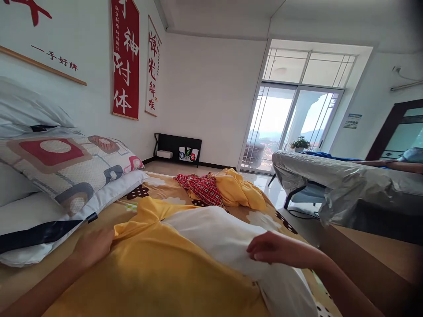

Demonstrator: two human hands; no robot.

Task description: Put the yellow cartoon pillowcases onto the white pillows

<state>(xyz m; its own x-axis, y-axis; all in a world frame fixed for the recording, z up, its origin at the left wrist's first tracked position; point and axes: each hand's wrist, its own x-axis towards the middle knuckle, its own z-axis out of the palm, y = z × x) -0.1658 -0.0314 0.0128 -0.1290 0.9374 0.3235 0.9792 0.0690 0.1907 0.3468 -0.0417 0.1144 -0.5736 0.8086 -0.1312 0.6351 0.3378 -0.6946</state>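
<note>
A yellow cloth cover (pixel 142 273) spreads over the bed in front of me, partly over a plump white pillow (pixel 211 229). At the left, my left hand (pixel 94 246) is closed on the cover's gathered edge, its fingertips mostly hidden. My right hand (pixel 274 248) is at the white pillow's right part, palm down. Its fingers are curled with the thumb close beneath them. Whether it pinches any fabric there cannot be made out.
A patterned pillow (pixel 95 154) lies on white bedding (pixel 119 187) at the left. Further off are a red plaid cloth (pixel 205 187) and a crumpled yellow cloth (pixel 241 189). A plastic-covered table (pixel 310 167) and a chair (pixel 304 196) stand right. Another person's arm (pixel 396 165) rests there.
</note>
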